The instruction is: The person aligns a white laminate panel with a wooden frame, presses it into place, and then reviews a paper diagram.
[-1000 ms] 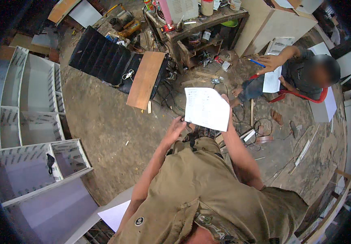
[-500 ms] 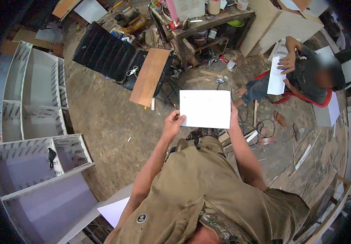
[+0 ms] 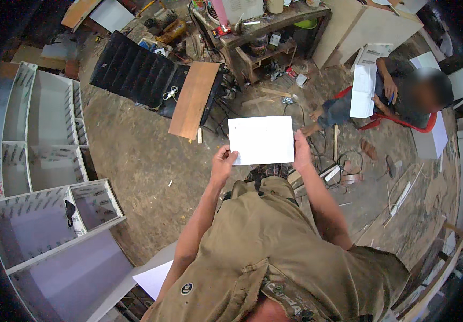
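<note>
In front of my body I hold a white rectangular sheet (image 3: 261, 140) level, with faint small marks on its upper part. My left hand (image 3: 223, 162) pinches its lower left edge, thumb on top. My right hand (image 3: 302, 150) grips the right edge from the side, most of its fingers hidden behind. Past the sheet's far left corner, a brown wooden board (image 3: 194, 100) leans on a black padded chair (image 3: 132, 73).
At right a person (image 3: 411, 99) sits on a red chair (image 3: 431, 122) with white papers (image 3: 363, 92) and a blue pen. White shelf units (image 3: 54, 225) line the left. A cluttered workbench (image 3: 266, 27) stands ahead. Cables and wood strips (image 3: 401, 197) litter the floor.
The white sheet and both my hands have shifted slightly left in the view. The seated person's hand has dropped from over the papers to beside them.
</note>
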The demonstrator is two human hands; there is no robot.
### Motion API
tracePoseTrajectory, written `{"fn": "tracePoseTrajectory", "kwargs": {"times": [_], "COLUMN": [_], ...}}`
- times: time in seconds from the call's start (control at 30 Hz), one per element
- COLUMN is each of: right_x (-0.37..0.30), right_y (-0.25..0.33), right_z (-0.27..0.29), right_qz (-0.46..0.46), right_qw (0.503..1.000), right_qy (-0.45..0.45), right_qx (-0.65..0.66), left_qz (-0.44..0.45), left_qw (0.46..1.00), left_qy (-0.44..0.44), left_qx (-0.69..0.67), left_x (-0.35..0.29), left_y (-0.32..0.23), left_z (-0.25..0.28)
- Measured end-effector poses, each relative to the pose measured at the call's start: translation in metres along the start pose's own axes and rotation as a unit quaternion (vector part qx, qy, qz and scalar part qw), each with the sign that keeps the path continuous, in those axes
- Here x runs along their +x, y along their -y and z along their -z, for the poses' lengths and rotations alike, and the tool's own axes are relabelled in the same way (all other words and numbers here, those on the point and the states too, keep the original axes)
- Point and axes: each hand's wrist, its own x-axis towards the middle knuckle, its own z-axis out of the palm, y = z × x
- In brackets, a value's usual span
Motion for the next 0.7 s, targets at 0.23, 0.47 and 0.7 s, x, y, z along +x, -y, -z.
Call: {"fn": "tracePoseTrajectory", "kwargs": {"times": [0.23,0.47,0.7], "right_x": [0.006,-0.004,-0.008], "right_y": [-0.012,-0.021,-0.031], "right_z": [0.022,0.025,0.019], "right_qz": [-0.012,-0.104,-0.149], "right_qw": [0.99,0.98,0.966], "right_qy": [-0.046,-0.03,0.009], "right_qx": [-0.135,-0.167,-0.21], "left_qz": [0.002,0.026,0.021], "left_qw": [0.999,0.998,0.995], "left_qy": [-0.017,-0.05,-0.083], "left_qx": [0.028,0.013,-0.047], "left_x": [0.001,0.006,0.01], "left_y": [-0.001,-0.007,-0.013], "left_z": [0.004,0.009,0.013]}}
